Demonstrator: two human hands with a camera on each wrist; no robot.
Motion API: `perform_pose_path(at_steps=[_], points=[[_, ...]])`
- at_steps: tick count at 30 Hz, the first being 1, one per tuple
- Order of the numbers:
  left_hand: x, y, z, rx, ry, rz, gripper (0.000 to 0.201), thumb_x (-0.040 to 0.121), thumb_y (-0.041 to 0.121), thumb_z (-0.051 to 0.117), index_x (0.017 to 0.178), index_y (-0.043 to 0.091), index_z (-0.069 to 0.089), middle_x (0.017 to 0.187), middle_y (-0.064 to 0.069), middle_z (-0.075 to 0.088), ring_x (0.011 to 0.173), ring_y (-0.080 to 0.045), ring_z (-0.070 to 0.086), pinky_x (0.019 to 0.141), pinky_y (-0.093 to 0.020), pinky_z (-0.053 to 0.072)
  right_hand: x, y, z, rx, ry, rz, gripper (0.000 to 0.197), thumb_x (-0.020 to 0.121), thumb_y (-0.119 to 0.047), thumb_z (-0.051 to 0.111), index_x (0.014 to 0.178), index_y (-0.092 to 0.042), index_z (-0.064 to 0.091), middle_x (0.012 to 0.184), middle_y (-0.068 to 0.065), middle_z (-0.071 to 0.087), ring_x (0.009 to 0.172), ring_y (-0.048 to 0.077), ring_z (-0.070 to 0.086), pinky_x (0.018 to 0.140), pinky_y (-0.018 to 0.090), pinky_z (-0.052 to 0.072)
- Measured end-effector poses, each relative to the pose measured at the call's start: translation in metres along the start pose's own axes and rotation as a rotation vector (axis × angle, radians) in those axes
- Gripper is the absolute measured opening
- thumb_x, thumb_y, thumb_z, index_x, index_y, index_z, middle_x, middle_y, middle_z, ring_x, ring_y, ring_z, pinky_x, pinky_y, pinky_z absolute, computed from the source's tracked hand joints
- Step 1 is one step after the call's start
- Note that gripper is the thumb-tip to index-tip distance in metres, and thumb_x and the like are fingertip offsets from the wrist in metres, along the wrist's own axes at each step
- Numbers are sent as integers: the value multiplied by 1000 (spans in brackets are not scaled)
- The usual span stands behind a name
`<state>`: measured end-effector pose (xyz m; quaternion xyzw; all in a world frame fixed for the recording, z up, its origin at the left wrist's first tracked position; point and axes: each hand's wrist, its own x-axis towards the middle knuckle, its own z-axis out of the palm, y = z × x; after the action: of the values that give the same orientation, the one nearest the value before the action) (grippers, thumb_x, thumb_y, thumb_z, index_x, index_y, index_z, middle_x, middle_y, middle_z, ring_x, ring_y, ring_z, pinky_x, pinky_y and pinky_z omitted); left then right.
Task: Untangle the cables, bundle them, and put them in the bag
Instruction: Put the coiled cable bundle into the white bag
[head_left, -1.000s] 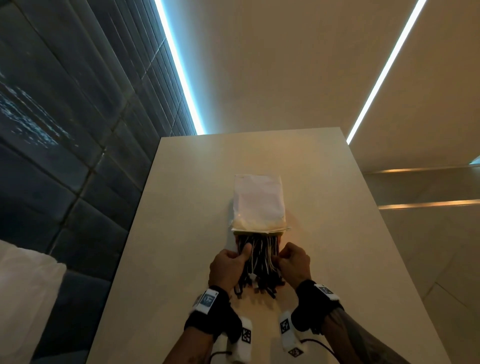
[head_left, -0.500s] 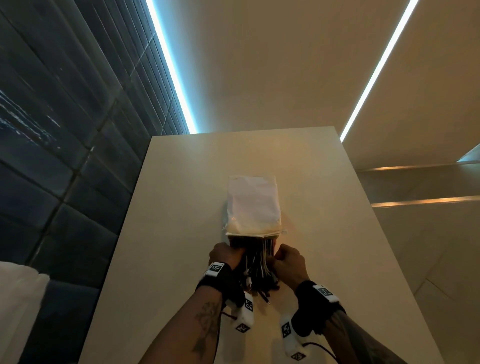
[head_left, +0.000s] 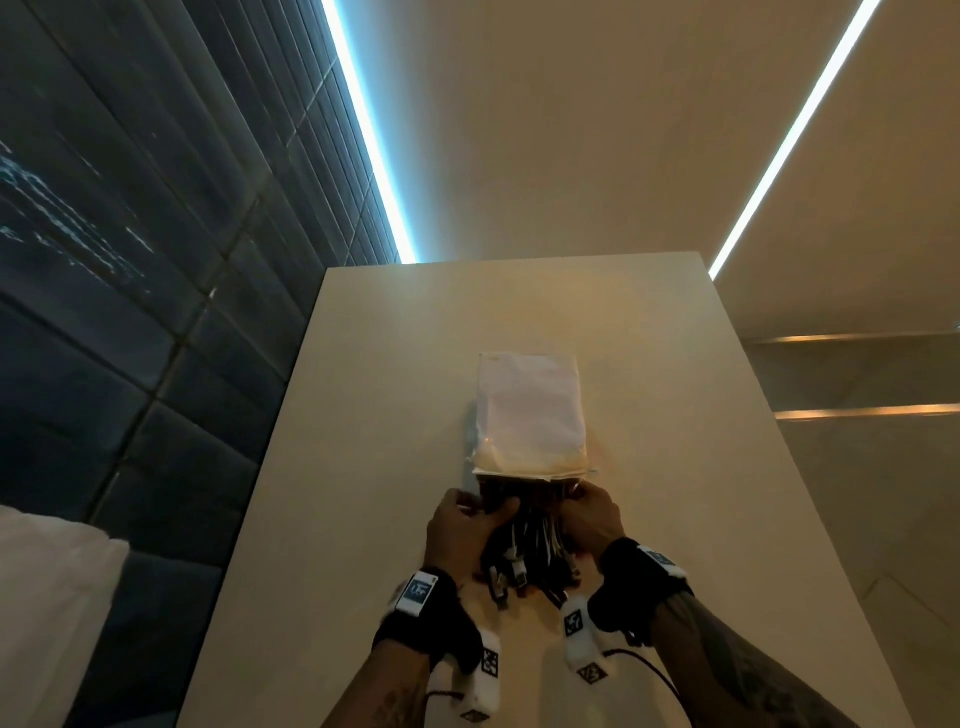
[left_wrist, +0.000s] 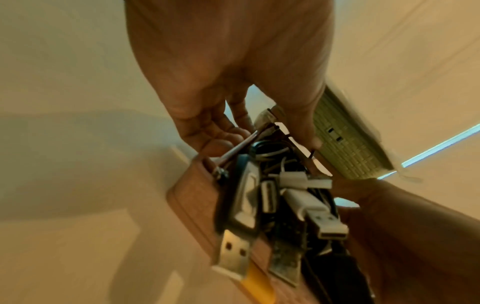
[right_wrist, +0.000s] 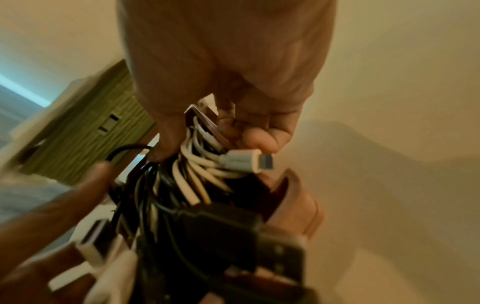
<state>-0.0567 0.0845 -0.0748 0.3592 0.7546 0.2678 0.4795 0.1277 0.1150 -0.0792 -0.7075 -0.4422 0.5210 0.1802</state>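
A pale flat bag (head_left: 530, 415) lies on the table (head_left: 363, 467) with its mouth towards me. A bundle of black and white cables (head_left: 524, 556) sticks out of that mouth, plug ends nearest me. My left hand (head_left: 480, 512) pinches the left corner of the bag's mouth. My right hand (head_left: 571, 499) pinches the right corner. In the left wrist view, the left hand (left_wrist: 259, 131) has thumb and fingers on the mouth's edge above the USB plugs (left_wrist: 233, 251). The right wrist view shows my right hand (right_wrist: 207, 139) curled on the edge beside a white connector (right_wrist: 244, 161).
The long pale table runs away from me, with a dark tiled wall (head_left: 130, 312) along its left side. Its right edge (head_left: 810, 519) drops to the floor. A white cloth-like shape (head_left: 47, 613) sits at the lower left.
Both hands have slid forward from the sides of the cable bundle to the corners of the bag's mouth. The bundle still protrudes by about the same length.
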Motion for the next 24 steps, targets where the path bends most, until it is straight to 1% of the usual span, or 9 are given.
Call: perform_pose_path(at_steps=[3, 6, 9, 12, 16, 18, 20, 22, 24], points=[[-4, 3, 1, 28, 66, 18, 49, 69, 60, 77, 85, 17, 61, 84, 2, 68, 77, -13, 65, 62, -25, 49, 1, -2, 1, 2, 4, 46, 48, 76, -57, 71, 81, -10, 63, 77, 8, 65, 66, 22, 58, 52, 30, 38], [3, 7, 6, 69, 121, -36, 42, 75, 56, 73, 75, 17, 59, 76, 0, 66, 73, -20, 62, 57, -26, 43, 2, -4, 1, -38, 18, 63, 42, 80, -51, 63, 68, -12, 52, 69, 10, 58, 60, 23, 50, 54, 28, 34], [9, 10, 10, 113, 135, -62, 32, 81, 45, 67, 70, 16, 56, 75, -4, 65, 73, -28, 60, 63, -31, 45, 4, -6, 1, -63, 18, 37, 23, 86, -34, 55, 79, -13, 61, 79, 13, 62, 67, 26, 52, 64, 32, 39], [13, 13, 7, 139, 124, 27, 22, 84, 35, 66, 78, 14, 63, 79, -4, 68, 80, -30, 63, 65, -29, 45, 8, -7, 2, -97, 48, 41, 22, 91, -26, 53, 92, -11, 68, 88, 15, 64, 78, 32, 58, 69, 32, 41], [-1, -2, -13, 62, -47, 96, 26, 76, 36, 80, 90, 19, 65, 84, 5, 71, 81, -14, 68, 66, -23, 53, 10, -5, 3, -160, 57, 31, 31, 94, -32, 53, 96, -7, 71, 102, 19, 70, 93, 37, 63, 71, 31, 41], [-13, -15, -21, 64, -85, 125, 28, 73, 25, 84, 93, 20, 66, 86, 3, 72, 80, -11, 69, 66, -20, 54, 4, -4, 2, -117, 26, 3, 37, 93, -42, 56, 97, -8, 72, 97, 16, 71, 89, 34, 64, 70, 32, 43], [-21, -23, -25, 50, -60, 158, 27, 71, 15, 85, 91, 18, 66, 85, 0, 71, 80, -13, 69, 65, -20, 56, -12, -1, -4, 79, -59, 40, 43, 86, -50, 65, 91, -8, 68, 82, 8, 68, 76, 27, 62, 64, 32, 46], [-20, -28, -23, 79, -22, 185, 25, 70, 13, 85, 85, 18, 66, 81, 1, 71, 77, -12, 69, 65, -27, 59, -27, 12, -17, 277, -192, 93, 36, 85, -38, 71, 87, -3, 61, 78, 9, 65, 71, 24, 61, 63, 33, 49], [-18, -29, -20, 145, 23, 204, 22, 70, 20, 85, 76, 21, 64, 72, 6, 69, 70, -11, 67, 64, -31, 58, -42, 26, -29, 307, -283, 85, 18, 86, -13, 71, 87, 1, 60, 76, 14, 65, 70, 25, 61, 66, 35, 50]])
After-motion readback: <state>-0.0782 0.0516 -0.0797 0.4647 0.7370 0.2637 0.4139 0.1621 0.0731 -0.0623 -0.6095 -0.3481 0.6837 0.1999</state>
